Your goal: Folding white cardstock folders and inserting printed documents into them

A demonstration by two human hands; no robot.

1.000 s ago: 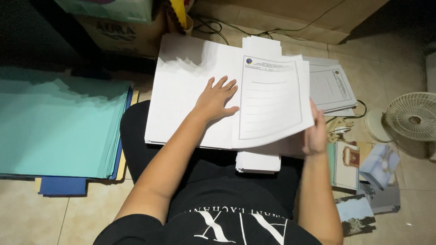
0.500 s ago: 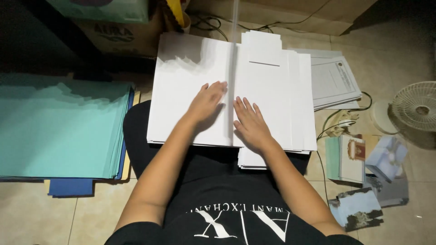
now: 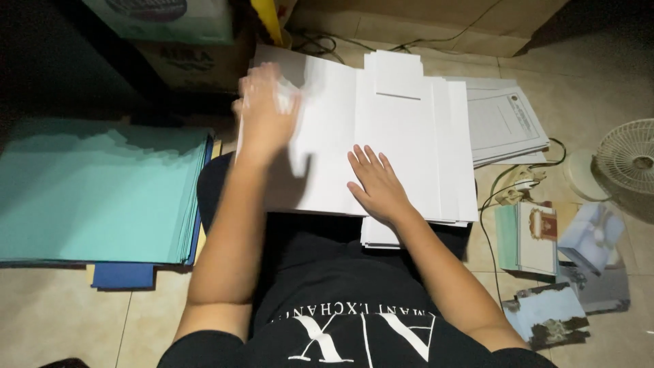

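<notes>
Only the head view here, looking down at a lap. The right hand [image 3: 377, 182] lies flat and open on the white paper stack [image 3: 415, 129], pinning it down and gripping nothing. That stack sits across the lap, well up against the cardboard boxes [image 3: 184, 48].

What's new: half a second ago both palms were pressing the stack side by side. Now the left hand [image 3: 262, 112] has shot up to the far left corner, blurred, apparently pinching a sheet there, though I can't tell for sure. Looks like the next page is getting lifted.

Teal folders [image 3: 95, 191] are off to the left, a small fan [image 3: 630, 160] to the right.
</notes>
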